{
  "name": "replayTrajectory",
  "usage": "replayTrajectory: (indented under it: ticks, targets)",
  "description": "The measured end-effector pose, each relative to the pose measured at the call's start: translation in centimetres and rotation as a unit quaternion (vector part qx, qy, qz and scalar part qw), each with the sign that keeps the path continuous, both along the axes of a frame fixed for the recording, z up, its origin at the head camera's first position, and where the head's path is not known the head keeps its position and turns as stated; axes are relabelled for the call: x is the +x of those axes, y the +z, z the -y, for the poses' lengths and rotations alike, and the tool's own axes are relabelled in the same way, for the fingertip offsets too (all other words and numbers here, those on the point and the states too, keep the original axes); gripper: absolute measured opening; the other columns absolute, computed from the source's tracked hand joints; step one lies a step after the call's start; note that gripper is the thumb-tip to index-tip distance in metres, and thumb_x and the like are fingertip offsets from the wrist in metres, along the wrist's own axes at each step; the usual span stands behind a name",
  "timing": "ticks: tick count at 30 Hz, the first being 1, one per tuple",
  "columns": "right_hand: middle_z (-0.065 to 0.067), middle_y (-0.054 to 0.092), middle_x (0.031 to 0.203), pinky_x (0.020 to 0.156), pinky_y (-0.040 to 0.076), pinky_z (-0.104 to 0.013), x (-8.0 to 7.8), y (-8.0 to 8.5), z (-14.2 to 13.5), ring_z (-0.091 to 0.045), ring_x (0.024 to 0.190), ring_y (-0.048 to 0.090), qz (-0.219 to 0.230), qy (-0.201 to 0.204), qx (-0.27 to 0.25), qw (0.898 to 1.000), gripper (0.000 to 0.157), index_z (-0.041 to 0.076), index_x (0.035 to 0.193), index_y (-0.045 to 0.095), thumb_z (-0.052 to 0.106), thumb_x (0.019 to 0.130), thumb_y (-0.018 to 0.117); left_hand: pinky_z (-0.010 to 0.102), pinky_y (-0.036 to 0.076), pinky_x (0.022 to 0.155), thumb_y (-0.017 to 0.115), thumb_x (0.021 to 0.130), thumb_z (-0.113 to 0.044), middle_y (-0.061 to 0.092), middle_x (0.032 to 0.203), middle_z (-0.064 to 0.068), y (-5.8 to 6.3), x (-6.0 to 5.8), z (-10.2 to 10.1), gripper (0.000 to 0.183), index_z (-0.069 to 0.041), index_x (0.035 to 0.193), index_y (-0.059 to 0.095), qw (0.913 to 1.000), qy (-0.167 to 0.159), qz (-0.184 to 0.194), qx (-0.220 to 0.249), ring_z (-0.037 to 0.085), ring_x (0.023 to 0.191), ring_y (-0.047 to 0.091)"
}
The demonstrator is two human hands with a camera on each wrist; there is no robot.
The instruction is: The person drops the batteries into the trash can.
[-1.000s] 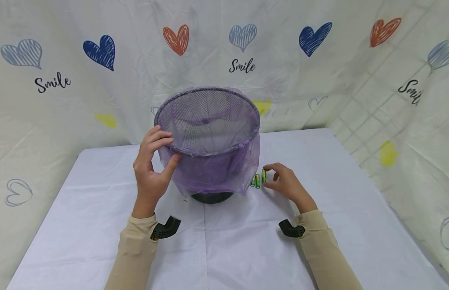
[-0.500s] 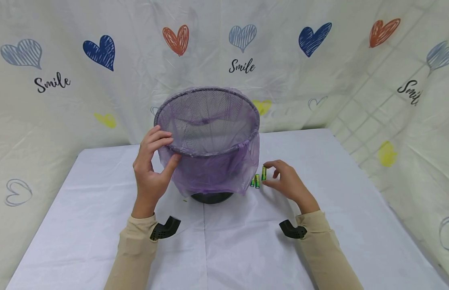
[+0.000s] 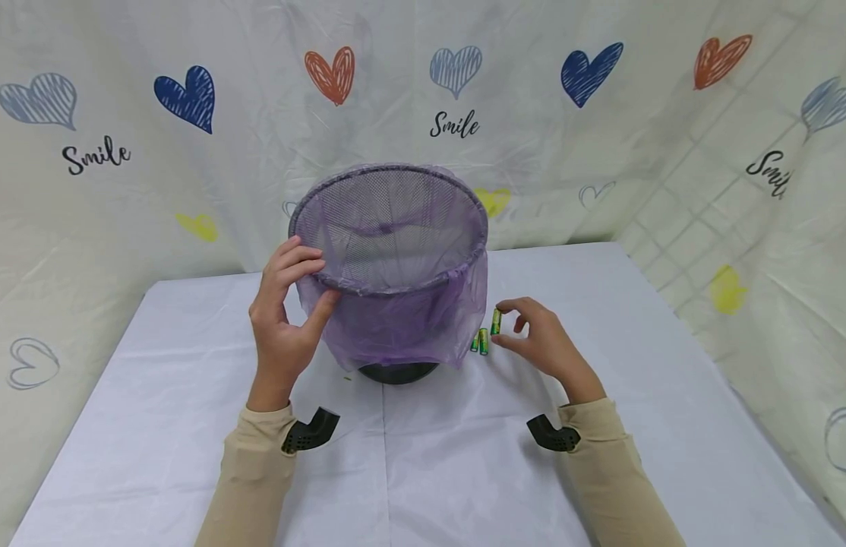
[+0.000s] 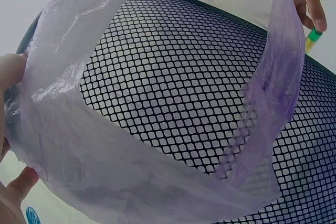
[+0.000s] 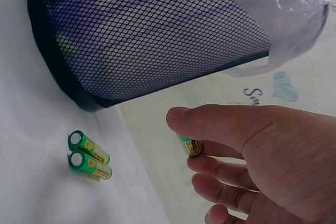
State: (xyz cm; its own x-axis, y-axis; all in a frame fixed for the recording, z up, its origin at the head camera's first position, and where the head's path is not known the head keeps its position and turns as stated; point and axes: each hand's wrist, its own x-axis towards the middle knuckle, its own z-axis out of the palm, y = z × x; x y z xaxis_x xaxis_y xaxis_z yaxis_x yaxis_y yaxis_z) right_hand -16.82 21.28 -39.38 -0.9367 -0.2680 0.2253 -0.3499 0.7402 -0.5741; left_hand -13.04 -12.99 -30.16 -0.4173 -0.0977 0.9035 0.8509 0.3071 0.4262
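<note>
A mesh wastebasket (image 3: 399,372) lined with a purple plastic bag (image 3: 402,327) stands on the table, its rim tilted towards me in the head view. My left hand (image 3: 286,327) grips the rim at the left, fingers inside and thumb outside. Between the thumb and fingers of my right hand (image 3: 546,346) a green and yellow battery (image 3: 496,321) is pinched by its ends, held above the table. Two similar batteries (image 5: 90,153) lie side by side by the basket's right foot. In the right wrist view the thumb partly hides the held battery (image 5: 193,147).
A white cloth (image 3: 450,456) covers the table. Behind it hangs a curtain (image 3: 389,129) printed with hearts and "Smile". A tiny greenish speck (image 3: 347,378) lies left of the basket's base. A yellow-green patch (image 5: 64,45) shows through the mesh near the bottom.
My right hand has risen slightly with the battery, lifting it off the table beside the other two. The left hand keeps its hold on the rim.
</note>
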Motion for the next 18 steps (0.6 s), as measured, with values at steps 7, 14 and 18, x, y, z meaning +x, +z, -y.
replayTrajectory:
  ticks: [7,14,18]
  targets:
    - [-0.012,0.063,0.119,0.069,0.047,-0.031,0.29,0.54,0.12,-0.022,0.084,0.058,-0.008,-0.001,0.003,1.0,0.05,0.005,0.125,0.06,0.017,0.08,0.079,0.05,0.036,0.117,0.067,0.09,-0.026,0.06,0.105,0.033,0.0,-0.06,-0.02,0.043,0.015,0.1,0.06,1.0,0.001,0.0,-0.001,0.046,0.125,0.049]
    - [-0.01,0.064,0.119,0.068,0.05,-0.03,0.42,0.79,0.21,-0.023,0.089,0.061,-0.003,-0.007,0.001,1.0,0.051,0.007,0.126,0.059,0.019,0.08,0.078,0.05,0.036,0.117,0.068,0.09,-0.027,0.06,0.106,0.033,0.01,-0.06,-0.05,0.043,0.015,0.1,0.061,1.0,0.0,0.002,0.001,0.045,0.125,0.049]
    - [-0.01,0.064,0.119,0.067,0.05,-0.03,0.58,1.04,0.25,-0.022,0.089,0.061,-0.01,-0.006,-0.002,1.0,0.052,0.007,0.126,0.059,0.018,0.08,0.079,0.05,0.036,0.117,0.067,0.09,-0.027,0.06,0.105,0.033,-0.02,-0.04,-0.06,0.043,0.015,0.1,0.061,1.0,0.0,0.001,0.001,0.045,0.126,0.049]
